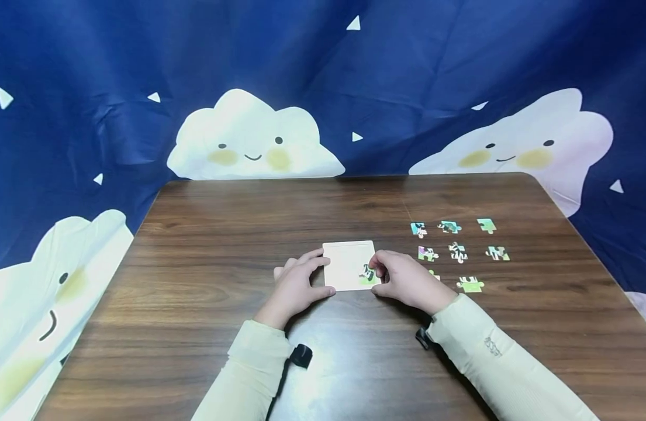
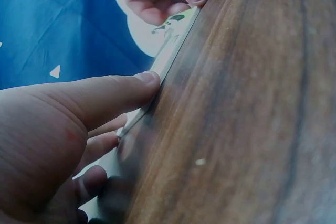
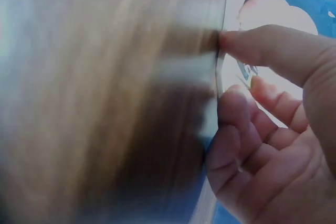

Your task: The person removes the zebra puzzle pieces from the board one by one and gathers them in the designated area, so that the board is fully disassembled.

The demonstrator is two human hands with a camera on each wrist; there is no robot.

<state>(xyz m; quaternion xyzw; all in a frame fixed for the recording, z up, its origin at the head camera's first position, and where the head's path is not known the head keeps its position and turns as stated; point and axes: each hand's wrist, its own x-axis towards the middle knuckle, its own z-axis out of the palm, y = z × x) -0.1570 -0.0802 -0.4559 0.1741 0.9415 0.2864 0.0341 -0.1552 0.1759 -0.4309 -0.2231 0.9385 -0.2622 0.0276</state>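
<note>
We steady the white puzzle tray [image 1: 346, 263] with our left hand [image 1: 293, 286] while our right hand [image 1: 407, 279] pinches a puzzle piece [image 1: 368, 273] over its near right corner — next, probably, pressing it flat.

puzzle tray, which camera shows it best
The head view: the whole white puzzle tray lies flat on the table, left hand and right hand at its sides. Both wrist views show only its thin edge, the right one blurred.

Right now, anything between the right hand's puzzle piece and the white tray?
Nothing visible. The right hand already holds the puzzle piece on the white tray, at its near right corner; the left hand grips the tray's left edge.
</note>
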